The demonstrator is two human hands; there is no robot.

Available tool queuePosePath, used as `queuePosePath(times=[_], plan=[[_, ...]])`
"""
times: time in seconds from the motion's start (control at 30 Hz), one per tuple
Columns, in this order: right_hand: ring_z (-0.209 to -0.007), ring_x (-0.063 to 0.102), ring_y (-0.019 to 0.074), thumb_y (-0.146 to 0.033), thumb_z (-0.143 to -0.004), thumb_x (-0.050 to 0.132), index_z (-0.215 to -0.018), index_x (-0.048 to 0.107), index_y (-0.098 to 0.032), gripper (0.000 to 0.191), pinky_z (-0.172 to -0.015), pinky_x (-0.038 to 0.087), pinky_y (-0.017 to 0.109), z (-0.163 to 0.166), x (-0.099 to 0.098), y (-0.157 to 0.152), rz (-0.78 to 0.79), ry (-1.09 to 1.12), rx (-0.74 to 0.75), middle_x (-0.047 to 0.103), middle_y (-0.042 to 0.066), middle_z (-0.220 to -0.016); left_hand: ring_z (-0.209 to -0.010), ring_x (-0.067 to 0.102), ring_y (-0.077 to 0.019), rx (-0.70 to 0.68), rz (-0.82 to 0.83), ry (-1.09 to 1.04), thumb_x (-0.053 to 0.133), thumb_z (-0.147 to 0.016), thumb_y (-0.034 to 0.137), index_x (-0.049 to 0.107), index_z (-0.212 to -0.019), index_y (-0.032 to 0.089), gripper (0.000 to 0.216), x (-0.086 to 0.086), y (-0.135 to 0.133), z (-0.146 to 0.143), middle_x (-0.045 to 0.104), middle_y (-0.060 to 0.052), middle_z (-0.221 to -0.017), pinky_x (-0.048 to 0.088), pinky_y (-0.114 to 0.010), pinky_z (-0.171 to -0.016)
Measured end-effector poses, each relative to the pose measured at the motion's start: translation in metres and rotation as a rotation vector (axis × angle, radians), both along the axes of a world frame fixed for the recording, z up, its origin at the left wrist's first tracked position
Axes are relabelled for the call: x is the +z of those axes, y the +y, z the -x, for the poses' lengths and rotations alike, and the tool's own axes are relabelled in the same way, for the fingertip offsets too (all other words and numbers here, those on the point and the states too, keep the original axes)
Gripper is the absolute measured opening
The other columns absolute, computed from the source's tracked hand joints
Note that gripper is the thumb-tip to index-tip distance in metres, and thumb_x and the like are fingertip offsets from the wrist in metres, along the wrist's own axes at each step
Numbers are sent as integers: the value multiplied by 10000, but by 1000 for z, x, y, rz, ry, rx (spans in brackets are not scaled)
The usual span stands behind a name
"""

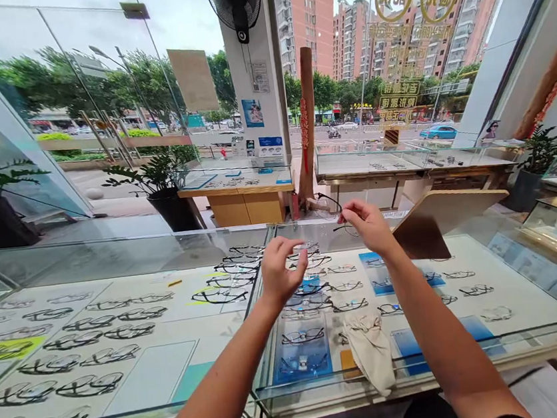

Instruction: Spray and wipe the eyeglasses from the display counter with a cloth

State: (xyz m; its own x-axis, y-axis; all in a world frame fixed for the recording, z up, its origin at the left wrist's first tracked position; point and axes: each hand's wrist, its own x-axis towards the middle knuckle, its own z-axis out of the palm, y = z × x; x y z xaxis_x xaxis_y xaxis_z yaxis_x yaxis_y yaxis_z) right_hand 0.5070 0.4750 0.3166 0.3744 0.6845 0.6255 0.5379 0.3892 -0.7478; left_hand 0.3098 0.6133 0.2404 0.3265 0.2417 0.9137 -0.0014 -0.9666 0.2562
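My right hand is raised above the glass display case, fingers pinched on a pair of eyeglasses. Dark temple arms show beside the fingertips; the thin rims are hard to make out against the background. Lower and to the left, my left hand hovers over the case with thumb and fingers apart and nothing between them. A crumpled beige cloth lies near the front edge of the case, below both hands. Under the glass, several eyeglass frames rest in rows, some on blue cards.
A brown board stands tilted on the case, right of my right forearm. More spectacles fill the left case. Beyond are a wooden cabinet, a potted plant, a wooden post and a wall fan.
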Motion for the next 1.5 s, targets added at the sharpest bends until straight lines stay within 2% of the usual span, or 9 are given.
queuePosePath(times=[0.1,0.2,0.3,0.37,0.7,1.0,1.13,1.33,1.5], plan=[[-792,603,170,-317,-967,568,-850,659,-219,178,-786,436,320,5,36,-12,66,-302,-22,684,3,-816,-1085,629,-272,40,-129,-93,773,-869,345,570,-1363,207,552,37,11,6,627,-113,-1193,555,-470,-942],[-755,581,163,-260,-967,567,-836,654,-220,162,-734,393,310,19,59,-24,69,-470,-102,670,-8,-789,-1324,539,-355,35,-305,-78,885,-754,503,414,-1521,251,935,86,8,8,532,-165,-1421,479,-585,-1112],[-757,577,169,-247,-984,567,-835,655,-222,175,-751,366,322,32,67,-31,50,-568,-204,684,-7,-795,-1464,402,-413,59,-388,3,912,-673,634,387,-1543,304,1068,123,0,9,365,-185,-1588,427,-627,-1165],[-769,577,176,-248,-993,570,-848,660,-224,173,-771,356,334,36,66,-34,39,-626,-260,698,-2,-813,-1487,366,-424,59,-389,57,914,-662,648,405,-1531,326,1058,134,-5,9,301,-179,-1628,442,-627,-1154],[-842,639,189,-233,-1002,579,-893,686,-230,152,-809,372,348,29,64,-39,17,-678,-249,760,7,-905,-1191,606,-301,-18,-428,153,846,-848,454,605,-1306,267,551,131,-11,10,641,-95,-1265,535,-500,-1033],[-844,640,182,-218,-1003,581,-916,676,-236,130,-840,394,365,33,66,-40,15,-701,-226,755,-13,-898,-1043,674,-246,-29,-383,157,841,-856,440,659,-1275,255,492,131,-7,13,669,-71,-1145,593,-402,-908],[-997,665,235,-314,-1003,614,-1056,695,-258,112,-913,460,404,36,68,-42,-106,-655,-285,757,32,-1047,-1003,675,-220,1,-363,89,834,-853,479,674,-1263,273,486,134,-6,17,664,-57,-1126,607,-373,-873],[-1266,615,333,-486,-899,745,-1419,567,-272,590,-1015,531,507,35,64,-39,-197,-630,-425,656,115,-1373,-1081,671,-256,120,-291,-29,812,-857,523,692,-1288,305,498,139,-1,29,669,-72,-1173,620,-411,-927],[-1238,638,329,-480,-942,715,-1408,582,-267,529,-1011,551,515,33,60,-31,-213,-641,-450,681,117,-1334,-1094,665,-264,157,-235,-47,800,-853,563,700,-1286,296,519,139,0,32,670,-84,-1188,629,-424,-929]])
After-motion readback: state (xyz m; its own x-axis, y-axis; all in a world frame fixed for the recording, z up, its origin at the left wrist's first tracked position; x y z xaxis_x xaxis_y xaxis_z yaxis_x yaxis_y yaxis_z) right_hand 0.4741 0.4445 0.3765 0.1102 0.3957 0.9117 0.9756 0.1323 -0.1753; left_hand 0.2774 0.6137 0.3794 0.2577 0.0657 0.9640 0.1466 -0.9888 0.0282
